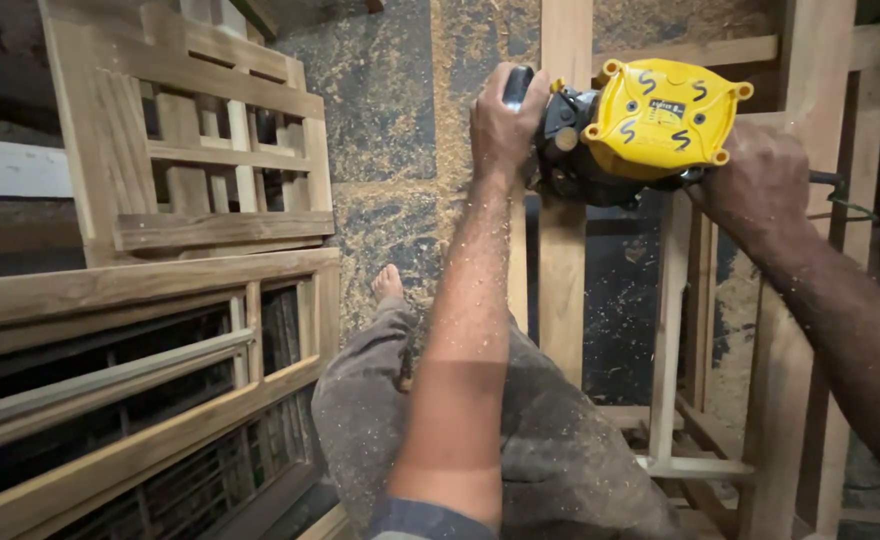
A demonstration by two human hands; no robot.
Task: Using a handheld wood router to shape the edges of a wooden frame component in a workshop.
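Two hands, left hand (505, 120) and right hand (760, 180), clench the yellow power tool (650, 125); it looks heavy and rigid, best held by both handles.

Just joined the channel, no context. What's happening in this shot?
A person sits on a sawdust-covered floor and holds a yellow power tool with both hands. The left hand grips its black side handle, the right hand holds the body. The tool sits against an upright wooden rail of a frame. Sawdust speckles both forearms and the grey trousers. More wooden frames are stacked to the left.
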